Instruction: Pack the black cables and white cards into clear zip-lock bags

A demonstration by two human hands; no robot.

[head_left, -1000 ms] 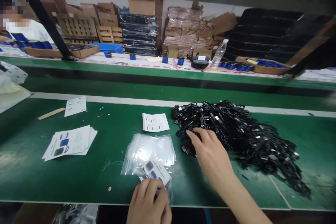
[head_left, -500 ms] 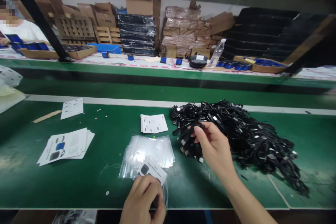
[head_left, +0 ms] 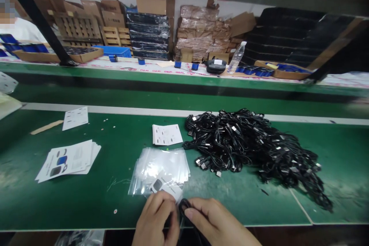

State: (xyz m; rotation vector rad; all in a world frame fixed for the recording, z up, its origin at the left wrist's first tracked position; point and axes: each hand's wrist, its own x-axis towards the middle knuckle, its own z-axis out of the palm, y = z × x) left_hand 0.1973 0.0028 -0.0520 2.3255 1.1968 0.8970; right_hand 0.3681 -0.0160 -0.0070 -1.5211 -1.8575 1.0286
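Note:
My left hand [head_left: 157, 219] is closed on the mouth of a clear plastic bag [head_left: 170, 192] that has a printed leaflet inside, at the near edge of the green table [head_left: 86, 200]. My right hand [head_left: 215, 221] sits beside it, fingers pinched on a coiled black cable [head_left: 184, 204] at the bag's opening. The bag lies on a stack of clear bags [head_left: 161, 167]. A big heap of black cables [head_left: 253, 148] lies to the right.
A stack of printed leaflets [head_left: 67, 159] lies at the left, a sticker sheet [head_left: 166, 134] behind the bags, another sheet [head_left: 75, 117] and a wooden stick [head_left: 46, 127] farther left. Behind runs a shelf [head_left: 184, 71] with boxes and a water bottle [head_left: 236, 58]. A person sits far left.
My right hand has taken a cable out of the heap and carried it back to the bag at the near edge. My left hand has stayed on the bag.

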